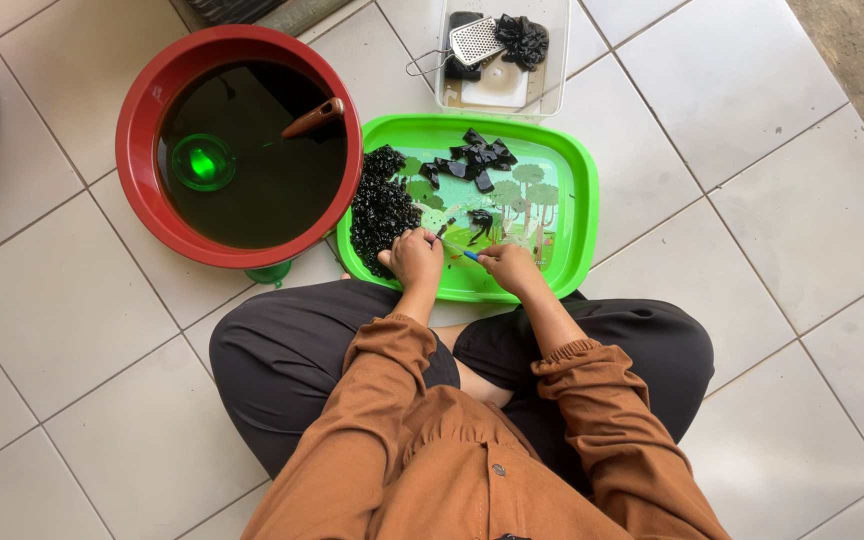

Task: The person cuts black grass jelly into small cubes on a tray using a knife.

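On the green tray (574,180), a heap of small cut black jelly bits (380,208) lies at its left end; uncut black slabs (472,160) wait at its far side. The right hand (508,266) grips a blue-handled knife (469,255); the left hand (414,255) pinches a piece near the tray's front edge.

black jelly strip (480,222); flat on green tray (572,190) | blue-handled knife (469,256); beside it

Two hands were at work: the left hand (414,255) and the right hand (508,266). One green tray (577,190) lay at twelve o'clock from them. One red basin (142,110) stood at ten o'clock, one clear container (552,60) at one o'clock, holding one metal grater (475,40). Black jelly formed two groups on the tray: one chopped heap (380,210) and one cluster of larger slabs (472,160), too many to count.
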